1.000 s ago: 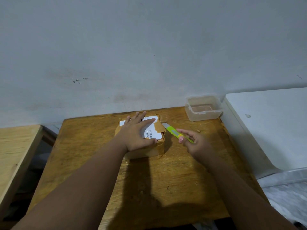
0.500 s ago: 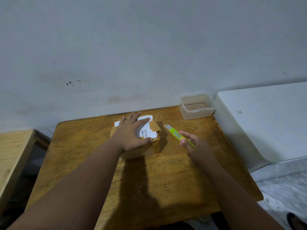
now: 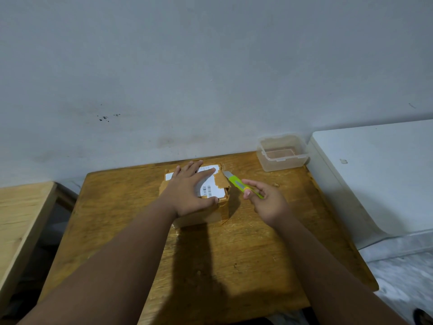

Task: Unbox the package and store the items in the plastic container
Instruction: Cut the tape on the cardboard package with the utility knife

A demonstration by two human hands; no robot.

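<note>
A small cardboard package (image 3: 206,214) wrapped in brown tape, with a white barcode label on top, sits on the wooden table (image 3: 234,266). My left hand (image 3: 189,191) lies flat on its top, fingers spread. My right hand (image 3: 267,200) holds a lime-green utility knife (image 3: 236,182) just right of the box, its grey blade end pointing at the box's far right corner. A piece of tape curls up at that corner. The clear plastic container (image 3: 282,152), lidless and with nothing in it, stands at the table's far right corner.
A white appliance or cabinet (image 3: 375,174) borders the table on the right. A lighter wooden surface (image 3: 21,219) lies to the left across a gap. A grey wall rises directly behind the table.
The hands, box and knife keep almost the same pose. The view has shifted slightly, and the knife's blade end sits a little closer to the box's corner.
</note>
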